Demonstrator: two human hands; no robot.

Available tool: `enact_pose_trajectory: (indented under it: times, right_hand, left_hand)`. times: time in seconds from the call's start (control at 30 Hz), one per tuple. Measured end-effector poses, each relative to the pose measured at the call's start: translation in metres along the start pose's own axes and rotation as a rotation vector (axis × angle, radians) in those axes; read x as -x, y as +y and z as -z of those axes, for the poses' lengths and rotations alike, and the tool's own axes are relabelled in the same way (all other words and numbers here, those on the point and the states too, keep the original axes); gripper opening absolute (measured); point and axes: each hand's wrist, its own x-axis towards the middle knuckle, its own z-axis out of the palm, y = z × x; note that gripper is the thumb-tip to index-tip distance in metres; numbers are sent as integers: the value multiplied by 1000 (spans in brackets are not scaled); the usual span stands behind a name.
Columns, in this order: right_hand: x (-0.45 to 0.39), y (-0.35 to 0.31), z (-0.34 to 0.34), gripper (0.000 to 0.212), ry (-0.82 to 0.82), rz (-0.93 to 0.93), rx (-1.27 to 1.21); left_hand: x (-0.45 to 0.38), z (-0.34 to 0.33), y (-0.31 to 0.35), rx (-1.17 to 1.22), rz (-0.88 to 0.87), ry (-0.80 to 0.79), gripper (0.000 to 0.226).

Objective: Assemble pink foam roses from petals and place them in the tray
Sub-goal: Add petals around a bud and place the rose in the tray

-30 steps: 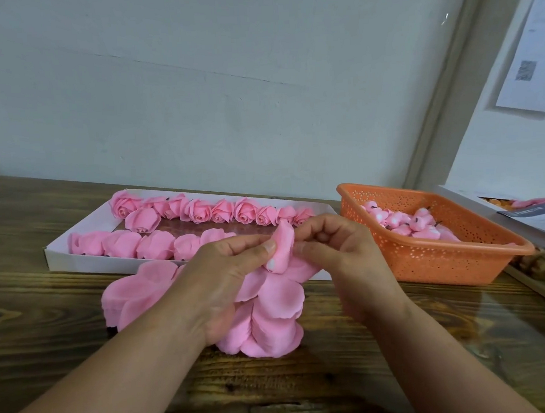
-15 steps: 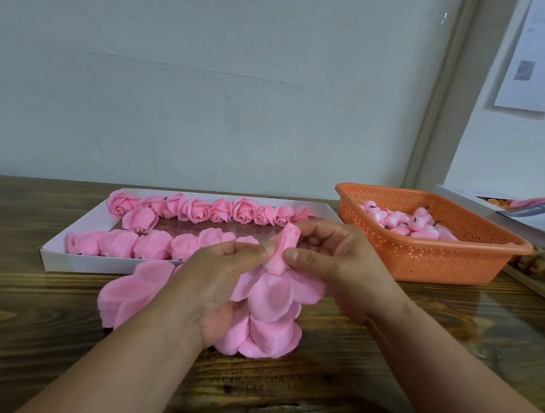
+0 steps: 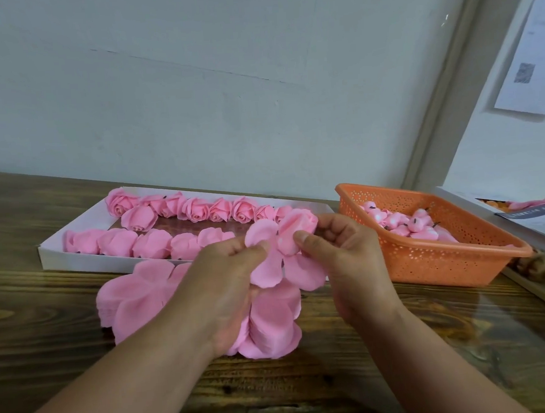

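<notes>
Your left hand (image 3: 227,274) has thumb and fingers curled, pinching a petal of the half-built rose (image 3: 287,247) held above the counter (image 3: 50,367). Your right hand (image 3: 342,250) grips the rose's rolled core from the right, thumb tip pressed on its front face, other fingers curled behind it. Both hands meet at the rose, just in front of the tray's near right corner.

Rose: rolled centre upright, loose petals fanned out below and to the left of it; a small dark spot shows between two of the lower petals.

Petal sheets (image 3: 132,296): pink stack lying flat on the counter, partly under your left wrist and hand, reaching from just in front of the tray down toward you.

Tray (image 3: 51,250): white, shallow, on the counter behind the hands. Back row holds finished roses (image 3: 197,210) side by side, spirals facing up or toward you. Front row (image 3: 151,243) holds more pink flower heads lying on their sides, touching one another.

Orange basket (image 3: 429,260): perforated plastic, right of the tray, near your right hand but apart from it. Inside it, a heap of small pink buds (image 3: 408,226) with dark stubs.

Papers (image 3: 536,210) lie at the far right edge.
</notes>
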Motion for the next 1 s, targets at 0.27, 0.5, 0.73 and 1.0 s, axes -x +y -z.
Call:
enact_pose_trajectory:
  times: [0.27, 0.5, 0.73, 1.0]
  right_hand:
    - [-1, -3, 6, 20, -253, 8, 14]
    - [-1, -4, 8, 19, -329, 22, 111]
    - [-1, -7, 9, 35, -332, 32, 94]
    - [0, -10, 8, 20, -325, 104, 247]
  left_hand:
    - [-2, 3, 2, -158, -6, 209, 21]
    - [2, 3, -2, -261, -99, 130, 16]
    - [4, 1, 2, -369, -89, 110, 17]
    - [1, 4, 3, -440, -91, 93, 19]
